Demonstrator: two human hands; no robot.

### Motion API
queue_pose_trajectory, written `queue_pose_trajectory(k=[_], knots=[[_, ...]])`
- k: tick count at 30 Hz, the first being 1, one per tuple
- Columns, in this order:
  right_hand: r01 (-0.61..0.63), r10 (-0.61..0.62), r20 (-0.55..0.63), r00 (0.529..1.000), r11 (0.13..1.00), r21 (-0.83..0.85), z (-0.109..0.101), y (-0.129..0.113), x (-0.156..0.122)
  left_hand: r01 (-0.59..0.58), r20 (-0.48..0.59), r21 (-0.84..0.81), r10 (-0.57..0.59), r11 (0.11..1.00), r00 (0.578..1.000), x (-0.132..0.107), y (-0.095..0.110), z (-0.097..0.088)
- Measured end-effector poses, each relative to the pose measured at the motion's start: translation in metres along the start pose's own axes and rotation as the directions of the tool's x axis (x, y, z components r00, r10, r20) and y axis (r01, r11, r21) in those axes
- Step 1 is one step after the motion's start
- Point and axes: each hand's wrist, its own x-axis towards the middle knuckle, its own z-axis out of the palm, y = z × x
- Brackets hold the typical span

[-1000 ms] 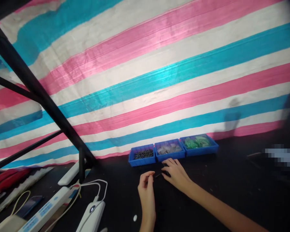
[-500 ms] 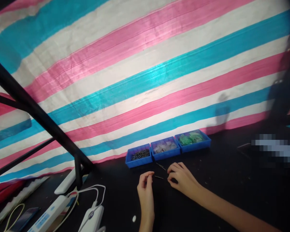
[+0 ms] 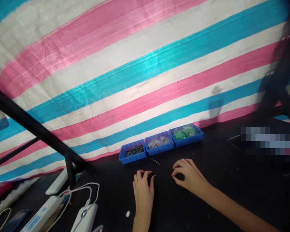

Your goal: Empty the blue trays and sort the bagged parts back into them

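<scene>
My left hand [image 3: 143, 187] rests low over the black table, thumb and index finger spread apart. Close to its thumb tip lies a thin metal screw [image 3: 155, 175], partly hidden by the fingers. My right hand [image 3: 190, 175] is off to the right with thumb and index fingertips brought together in a ring; whatever they hold is too small to make out. Between the hands and the trays lie a few more thin screws [image 3: 155, 161]. A blue tray of dark screws [image 3: 134, 150] stands just beyond my left hand.
Beside the screw tray stand a blue tray with clear plastic bags [image 3: 159, 141] and one with green bags [image 3: 185, 132]. On the left are a power strip [image 3: 41, 214], a white charger with cables [image 3: 84, 217] and a black frame bar [image 3: 38, 125]. A striped sheet [image 3: 125, 96] hangs behind.
My left hand's fingers have gone from close together to spread beside the screw. My right hand has moved away from the left, its thumb and index closing together. The view has shifted slightly.
</scene>
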Motion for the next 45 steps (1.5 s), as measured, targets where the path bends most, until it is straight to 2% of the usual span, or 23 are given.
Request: queue_pose_trajectory(k=[5,11,15,21,26,29,38,45], knots=[[0.029,-0.03,0.033,0.999,0.999,0.02,0.0,0.001,0.0,-0.032,0.036,-0.04,0.033,0.999,0.999,0.005,-0.003,-0.002],[0.133,-0.136,0.076,0.988,0.99,0.038,0.001,-0.002,-0.002,-0.063,0.126,-0.205,0.09,0.977,0.988,0.005,0.002,0.003],[0.167,-0.168,0.057,0.984,0.986,0.022,0.003,-0.006,-0.003,-0.1,0.118,-0.355,0.15,0.93,0.982,0.0,0.01,0.007],[0.19,-0.19,-0.002,0.982,0.982,0.015,-0.003,-0.009,-0.002,-0.068,0.115,-0.484,0.141,0.872,0.983,-0.003,0.02,0.006],[0.16,-0.153,-0.094,0.984,0.984,0.076,-0.006,-0.012,-0.003,0.01,0.157,-0.579,0.099,0.815,0.983,-0.003,0.026,-0.001],[0.143,-0.128,-0.124,0.984,0.983,0.116,-0.006,-0.012,-0.004,0.034,0.166,-0.585,0.079,0.811,0.983,-0.003,0.029,-0.005],[0.125,-0.112,-0.079,0.991,0.975,0.184,-0.007,-0.015,-0.004,0.015,0.184,-0.607,0.121,0.794,0.975,-0.004,0.029,-0.002],[0.069,-0.041,-0.126,0.991,0.973,0.22,-0.006,-0.011,-0.002,0.041,0.186,-0.718,0.134,0.695,0.973,-0.003,0.03,-0.005]])
